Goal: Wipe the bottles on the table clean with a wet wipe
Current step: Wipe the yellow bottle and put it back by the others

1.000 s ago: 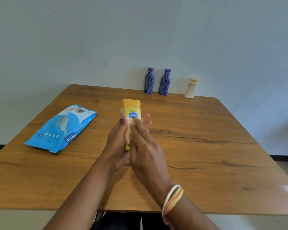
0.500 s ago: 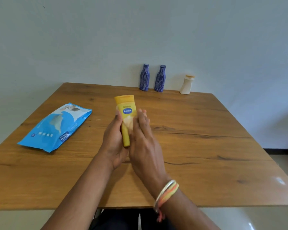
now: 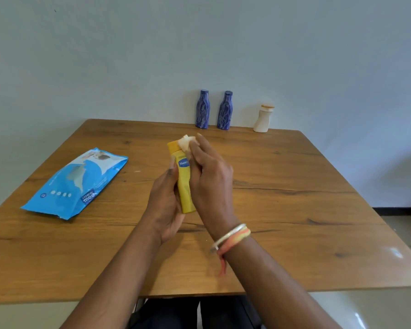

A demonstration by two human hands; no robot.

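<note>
Above the middle of the desk (image 3: 294, 210), one yellow bottle (image 3: 184, 186) is held in the air, tilted a little with its cap end away from the person. It is a flat plastic lotion bottle with an orange-yellow cap and a small blue label; only the first letters of the label can be read, because the rest is covered. The left hand (image 3: 164, 205) grips the lower part of the bottle from the left side, with the thumb lying along its edge. The right hand (image 3: 210, 176) holds one white wet wipe (image 3: 185, 142), crumpled into a small lump, and presses it against the cap end of the bottle. The right hand hides most of the wipe and the right side of the bottle. On the right wrist there are bangles (image 3: 230, 235), one silver-coloured and one orange; an orange thread hangs from them.

On the left part of the desk lies one blue and white wipes pack (image 3: 76, 184), a soft shiny plastic pouch, lying flat. At the far edge, near the wall (image 3: 199, 43), three more bottles stand upright: two dark blue bottles (image 3: 202, 109) with a pale line pattern, close beside each other, and one white bottle (image 3: 263, 119) with an orange-edged cap, a little apart to the right. The desk top is brown wood with dark grain lines.
</note>
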